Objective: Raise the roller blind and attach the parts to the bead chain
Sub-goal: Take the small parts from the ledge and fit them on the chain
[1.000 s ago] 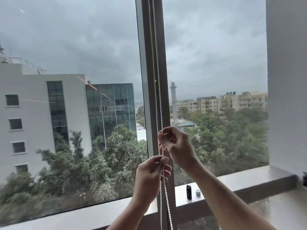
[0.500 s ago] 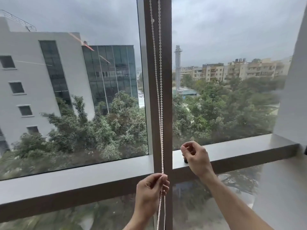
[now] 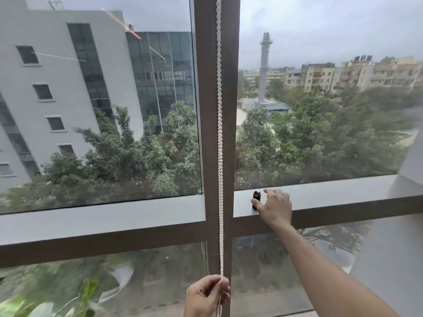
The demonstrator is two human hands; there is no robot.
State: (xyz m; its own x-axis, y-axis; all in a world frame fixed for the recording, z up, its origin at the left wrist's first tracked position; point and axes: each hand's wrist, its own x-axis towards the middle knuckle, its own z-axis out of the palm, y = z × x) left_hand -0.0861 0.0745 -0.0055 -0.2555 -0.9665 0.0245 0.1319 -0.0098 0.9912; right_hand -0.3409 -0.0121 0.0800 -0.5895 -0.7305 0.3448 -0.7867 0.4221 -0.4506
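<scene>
A white bead chain [image 3: 219, 138] hangs straight down in front of the dark vertical window post [image 3: 229, 110]. Low in the view, my left hand [image 3: 207, 296] is closed around the chain and holds it taut. A small black cylindrical part [image 3: 255, 199] stands upright on the grey window ledge [image 3: 343, 193], right of the post. My right hand [image 3: 275, 208] reaches over the ledge with thumb and fingers spread around the black part, touching or nearly touching it. The small silver part seen earlier is hidden behind this hand. The blind itself is out of view above.
Large glass panes fill the view left and right of the post, with a horizontal grey crossbar [image 3: 103, 225] at ledge height. A white wall [image 3: 412, 161] closes off the ledge at the right. Buildings and trees lie outside.
My right hand let go of the chain, dropped to the ledge and opened around the black part. My left hand stayed closed on the chain, lower along it. The camera tilted down.
</scene>
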